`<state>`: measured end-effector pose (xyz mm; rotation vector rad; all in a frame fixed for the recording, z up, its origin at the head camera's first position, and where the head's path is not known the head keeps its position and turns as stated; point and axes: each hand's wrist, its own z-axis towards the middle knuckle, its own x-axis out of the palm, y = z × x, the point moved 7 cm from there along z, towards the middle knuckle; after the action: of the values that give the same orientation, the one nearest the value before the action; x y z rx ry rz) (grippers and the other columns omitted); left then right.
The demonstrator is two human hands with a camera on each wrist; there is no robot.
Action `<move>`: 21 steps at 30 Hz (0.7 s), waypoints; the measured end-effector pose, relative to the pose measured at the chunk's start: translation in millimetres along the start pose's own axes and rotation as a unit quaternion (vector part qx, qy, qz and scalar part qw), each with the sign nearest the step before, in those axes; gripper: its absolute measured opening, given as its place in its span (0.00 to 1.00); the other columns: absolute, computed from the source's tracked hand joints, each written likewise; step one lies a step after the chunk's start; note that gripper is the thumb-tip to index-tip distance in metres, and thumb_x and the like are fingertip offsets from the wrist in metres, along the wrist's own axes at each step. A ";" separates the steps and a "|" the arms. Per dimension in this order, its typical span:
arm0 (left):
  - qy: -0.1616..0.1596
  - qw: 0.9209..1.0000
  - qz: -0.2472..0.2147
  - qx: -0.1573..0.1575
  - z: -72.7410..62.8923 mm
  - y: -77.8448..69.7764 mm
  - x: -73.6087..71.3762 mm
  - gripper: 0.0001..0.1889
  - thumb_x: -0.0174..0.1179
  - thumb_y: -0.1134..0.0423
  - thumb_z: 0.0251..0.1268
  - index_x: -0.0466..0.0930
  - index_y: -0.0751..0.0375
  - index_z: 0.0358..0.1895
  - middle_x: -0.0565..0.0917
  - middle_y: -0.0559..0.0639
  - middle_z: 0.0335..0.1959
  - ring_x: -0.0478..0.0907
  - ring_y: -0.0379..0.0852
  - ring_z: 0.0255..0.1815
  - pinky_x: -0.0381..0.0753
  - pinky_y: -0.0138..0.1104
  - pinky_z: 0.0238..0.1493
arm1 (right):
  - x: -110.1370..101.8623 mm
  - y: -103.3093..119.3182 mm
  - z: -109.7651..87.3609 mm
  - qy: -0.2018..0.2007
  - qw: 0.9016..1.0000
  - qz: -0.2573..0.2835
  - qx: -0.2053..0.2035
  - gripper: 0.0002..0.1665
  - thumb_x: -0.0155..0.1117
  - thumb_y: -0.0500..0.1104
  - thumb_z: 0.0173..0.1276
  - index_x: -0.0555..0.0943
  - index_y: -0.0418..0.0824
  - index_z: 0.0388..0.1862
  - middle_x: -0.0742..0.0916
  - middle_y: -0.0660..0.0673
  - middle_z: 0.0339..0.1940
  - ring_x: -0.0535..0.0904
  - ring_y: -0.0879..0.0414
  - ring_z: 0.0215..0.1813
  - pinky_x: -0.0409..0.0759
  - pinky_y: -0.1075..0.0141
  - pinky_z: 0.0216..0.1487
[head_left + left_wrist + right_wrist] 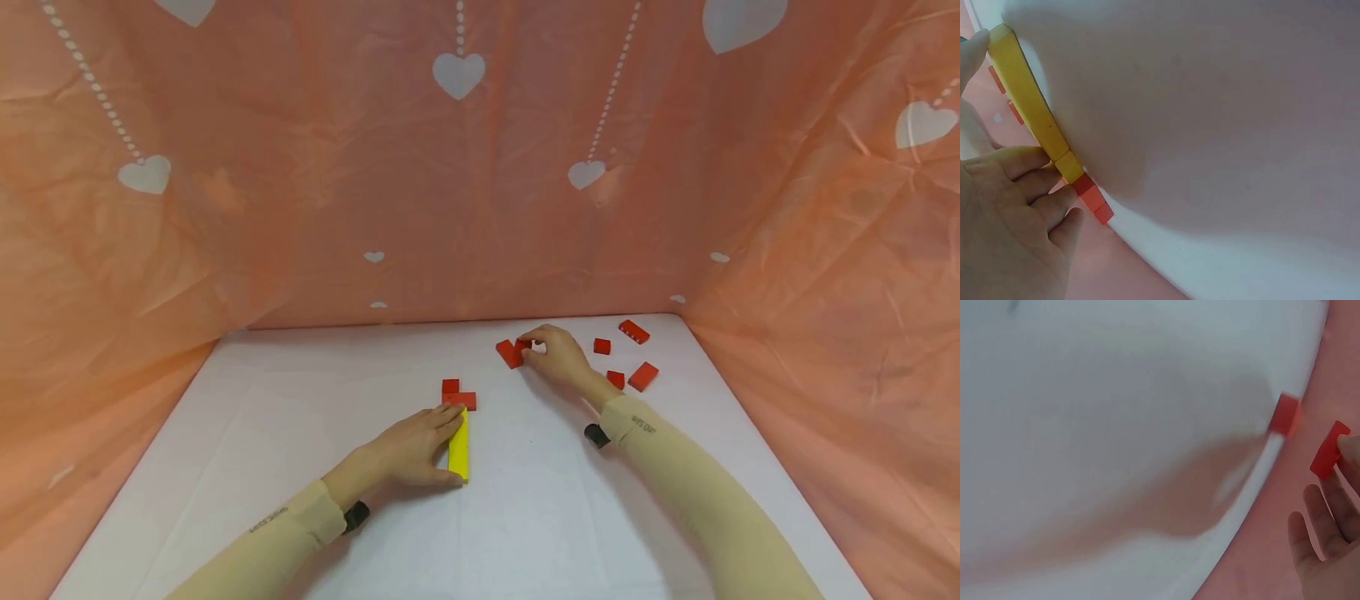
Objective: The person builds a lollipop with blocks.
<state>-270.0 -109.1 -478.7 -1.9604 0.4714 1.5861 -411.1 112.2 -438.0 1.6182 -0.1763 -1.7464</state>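
Observation:
On the white table, my left hand (411,447) spans a long yellow block (458,454), thumb at its near end and fingertips at its far end. The left wrist view shows a short yellow piece (1069,167) beyond the long one, by the fingers. Red blocks (467,401) adjoin the far end of the yellow, with a small red block (450,386) behind them. Farther back and to the right, my right hand (560,358) pinches a red block (1327,453) between thumb and index finger, its other fingers loose. Another red block (507,353) is just left of it.
To the right of the right hand lie several loose red blocks: a small one (602,346), a dotted one (633,332), a flat one (643,376) and one by the wrist (616,379). Pink cloth (337,208) with hearts encloses the table (300,375) at the back and sides.

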 end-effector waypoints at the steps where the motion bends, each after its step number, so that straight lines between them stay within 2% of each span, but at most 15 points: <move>1: 0.000 1.000 -0.001 0.000 -0.2 0.1 -0.1 0.52 0.68 0.33 0.60 0.63 0.64 0.80 0.61 0.56 0.83 0.57 0.57 0.83 0.65 0.50 0.78 | 1.9 3.4 -0.1 -0.001 1.000 -0.001 -0.005 0.19 0.68 0.41 0.74 0.86 0.38 0.61 0.86 0.39 0.60 0.79 0.41 0.64 0.76 0.46 0.69; 4: -0.002 1.000 -0.004 0.002 -0.4 0.0 -0.8 0.52 0.68 0.34 0.60 0.64 0.64 0.79 0.62 0.56 0.83 0.58 0.57 0.83 0.66 0.50 0.78 | 9.4 13.4 -0.8 0.003 1.000 0.004 -0.009 0.18 0.68 0.42 0.74 0.87 0.39 0.60 0.87 0.41 0.58 0.80 0.43 0.60 0.79 0.47 0.67; 12: -0.003 1.000 -0.001 -0.001 -0.4 0.9 -1.2 0.52 0.68 0.33 0.60 0.64 0.64 0.79 0.62 0.56 0.82 0.58 0.57 0.82 0.66 0.50 0.78 | 33.2 40.4 -4.0 0.024 0.999 -0.001 -0.045 0.19 0.70 0.42 0.73 0.87 0.40 0.60 0.87 0.42 0.58 0.81 0.44 0.60 0.79 0.49 0.66; 21: -0.006 1.000 0.000 0.002 -1.5 0.2 -0.9 0.52 0.67 0.33 0.61 0.64 0.65 0.79 0.63 0.57 0.82 0.59 0.58 0.82 0.65 0.50 0.78 | 57.6 55.6 -5.9 0.053 0.996 -0.003 -0.076 0.16 0.72 0.42 0.71 0.88 0.41 0.56 0.89 0.46 0.53 0.84 0.49 0.54 0.83 0.53 0.61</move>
<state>-269.2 -110.2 -477.6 -1.9466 0.4693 1.5937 -379.0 40.5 -454.6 1.5965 0.0130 -1.6325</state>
